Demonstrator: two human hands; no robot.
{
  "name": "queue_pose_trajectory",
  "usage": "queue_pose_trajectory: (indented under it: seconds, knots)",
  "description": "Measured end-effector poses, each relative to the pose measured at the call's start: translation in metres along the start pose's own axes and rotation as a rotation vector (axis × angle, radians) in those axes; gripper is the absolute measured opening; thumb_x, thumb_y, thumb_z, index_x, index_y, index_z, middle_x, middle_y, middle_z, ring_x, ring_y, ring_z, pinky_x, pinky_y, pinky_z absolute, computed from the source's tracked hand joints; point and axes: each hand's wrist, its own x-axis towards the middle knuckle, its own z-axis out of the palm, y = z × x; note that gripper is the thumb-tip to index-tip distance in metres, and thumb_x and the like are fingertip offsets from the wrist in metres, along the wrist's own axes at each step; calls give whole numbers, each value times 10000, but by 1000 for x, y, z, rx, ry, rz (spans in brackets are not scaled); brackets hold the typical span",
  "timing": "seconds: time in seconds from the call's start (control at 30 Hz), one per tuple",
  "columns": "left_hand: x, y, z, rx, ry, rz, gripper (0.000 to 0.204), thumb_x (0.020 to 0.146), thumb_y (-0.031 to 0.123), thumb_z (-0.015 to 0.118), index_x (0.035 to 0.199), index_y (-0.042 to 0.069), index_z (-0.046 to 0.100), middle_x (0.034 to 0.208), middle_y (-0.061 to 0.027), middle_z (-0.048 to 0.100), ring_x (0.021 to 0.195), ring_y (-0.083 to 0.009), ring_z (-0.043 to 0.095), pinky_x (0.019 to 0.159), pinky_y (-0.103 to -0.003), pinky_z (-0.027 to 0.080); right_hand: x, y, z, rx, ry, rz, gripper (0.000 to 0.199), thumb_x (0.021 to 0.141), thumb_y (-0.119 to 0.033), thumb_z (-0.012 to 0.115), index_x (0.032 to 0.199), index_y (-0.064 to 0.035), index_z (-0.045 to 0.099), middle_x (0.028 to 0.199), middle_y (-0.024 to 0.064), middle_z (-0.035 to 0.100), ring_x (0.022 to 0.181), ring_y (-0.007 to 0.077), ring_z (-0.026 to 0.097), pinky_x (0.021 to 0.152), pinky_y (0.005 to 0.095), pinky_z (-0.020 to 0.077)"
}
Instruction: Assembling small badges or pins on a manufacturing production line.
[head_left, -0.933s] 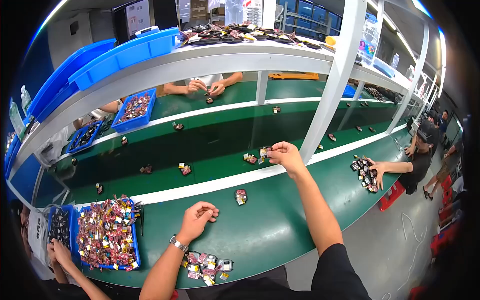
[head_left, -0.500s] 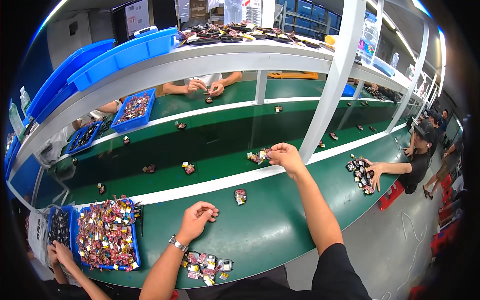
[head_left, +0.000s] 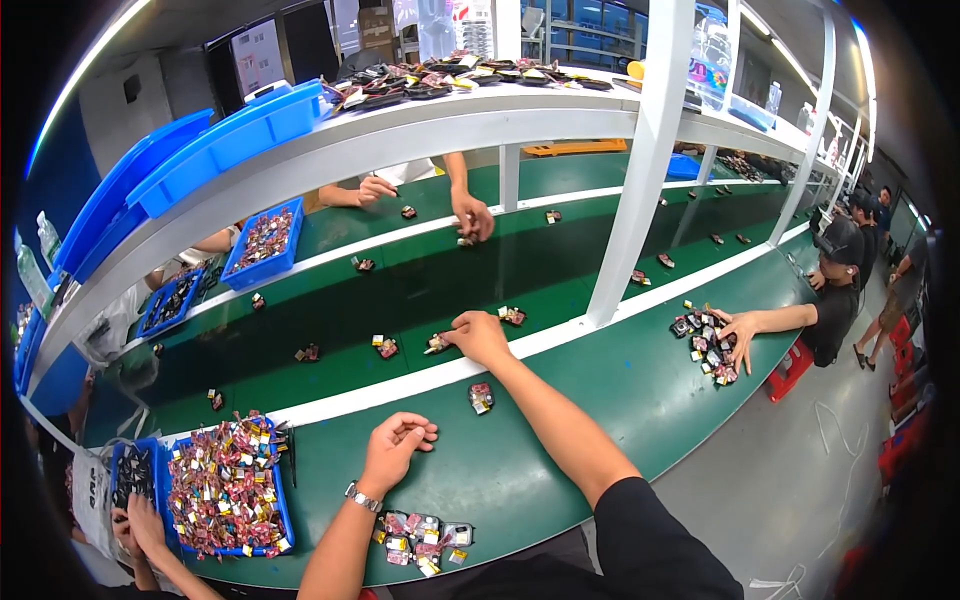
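My right hand (head_left: 480, 338) reaches over the dark green belt, its fingertips pinched on a small electronic assembly (head_left: 437, 343), a black shell with pink wiring and a pale block. The assembly is partly hidden by the fingers. My left hand (head_left: 398, 445) rests on the green worktop, loosely curled with the thumb apart and nothing in it. Between my arms lies a single assembly (head_left: 481, 399) on the worktop. Beside my left wrist sits a cluster of similar assemblies (head_left: 425, 540). Another assembly (head_left: 511, 316) is on the belt, just right of my right hand.
A blue tray (head_left: 288, 512) heaped with pink-wired parts stands at left, beside another person's hands (head_left: 140, 525). A white post (head_left: 640, 170) rises right of my right hand. At right, a co-worker's hand (head_left: 738, 335) covers a pile of assemblies (head_left: 712, 365). Across the belt, another hand (head_left: 472, 215) reaches in.
My right hand has moved left along the belt with an assembly, away from another lying there. My left hand has stayed put. Across the belt, a person's hand has reached down to the belt.
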Motion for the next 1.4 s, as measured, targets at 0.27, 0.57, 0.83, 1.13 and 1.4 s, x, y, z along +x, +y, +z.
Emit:
queue_pose_trajectory:
  seconds: [0.27, 0.57, 0.83, 1.13, 1.4]
  knots:
    - [0, -2, -4, -2, -29, 11, 143, 942, 36, 538, 1068, -22, 574, 1033, -154, 662, 921, -207, 660, 768, -314, 562, 9, 52, -78, -416, 259, 80, 235, 779, -179, 722, 940, -21, 656, 957, 170, 629, 946, 351, 602, 857, 444, 480]
    - [-1, 1, -6, -173, 84, 22, 229, 952, 63, 545, 1164, -23, 536, 1117, -151, 629, 942, -187, 646, 774, -302, 563, -42, -39, -78, 48, -365, -116, 290, 768, -41, 732, 1014, 6, 586, 834, 93, 701, 775, 174, 677, 728, 297, 522]
    - [-4, 19, -15, -169, -89, -52, 342, 973, 98, 525, 1294, -11, 484, 1231, -125, 570, 1057, -170, 604, 861, -322, 553, -106, -90, -38, 32, -689, -351, 254, 778, -44, 734, 977, -7, 581, 842, 125, 700, 771, 206, 680, 713, 311, 527]
    - [-5, 12, -20, -337, -40, -41, 438, 930, -31, 523, 1357, -8, 429, 1265, -125, 550, 1107, -181, 596, 935, -322, 538, -130, -87, -17, -113, -281, -631, 177, 766, -113, 738, 902, -40, 653, 962, 97, 589, 895, 275, 602, 765, 374, 518]
    - [-2, 10, -15, -294, 20, -82, 435, 914, -83, 503, 1336, -20, 418, 1265, -142, 534, 1076, -192, 613, 956, -340, 536, -133, -76, -4, -228, -240, -703, 172, 754, -70, 687, 904, -43, 607, 995, 79, 549, 933, 268, 578, 743, 397, 532]
